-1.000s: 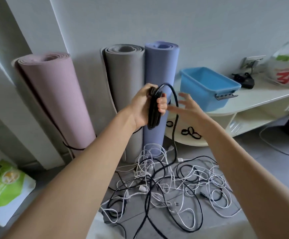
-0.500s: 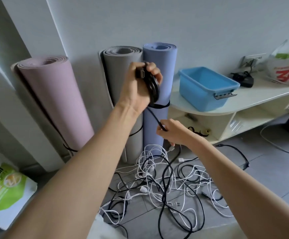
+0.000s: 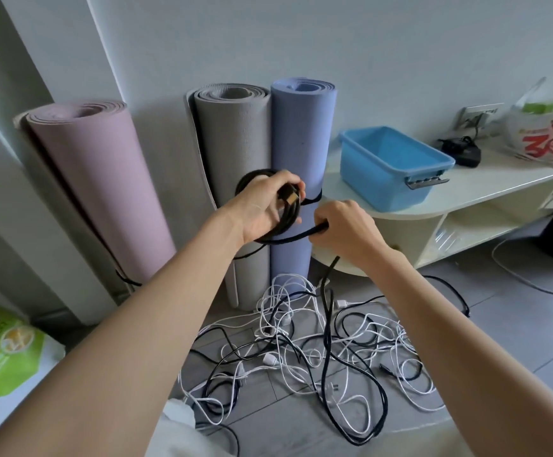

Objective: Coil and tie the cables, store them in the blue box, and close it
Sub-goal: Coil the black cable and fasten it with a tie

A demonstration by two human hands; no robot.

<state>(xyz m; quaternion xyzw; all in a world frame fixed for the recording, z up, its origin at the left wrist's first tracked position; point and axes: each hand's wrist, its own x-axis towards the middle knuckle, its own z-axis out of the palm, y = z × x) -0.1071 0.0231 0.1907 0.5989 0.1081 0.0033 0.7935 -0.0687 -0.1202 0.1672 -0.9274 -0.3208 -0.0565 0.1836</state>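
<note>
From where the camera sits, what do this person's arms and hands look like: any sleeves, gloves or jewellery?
Both forearms are bare to the frame's edge, with no sleeves visible. The left hand and right hand wear no gloves, and no rings, watch or bracelets show.

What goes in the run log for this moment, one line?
stage: coiling | left hand: grips thick black cable coil | right hand: grips its trailing length | open blue plastic box: on cream shelf

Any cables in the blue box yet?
No, the blue box shows only its bare blue inside, and the tangled cables lie on the floor.
</note>
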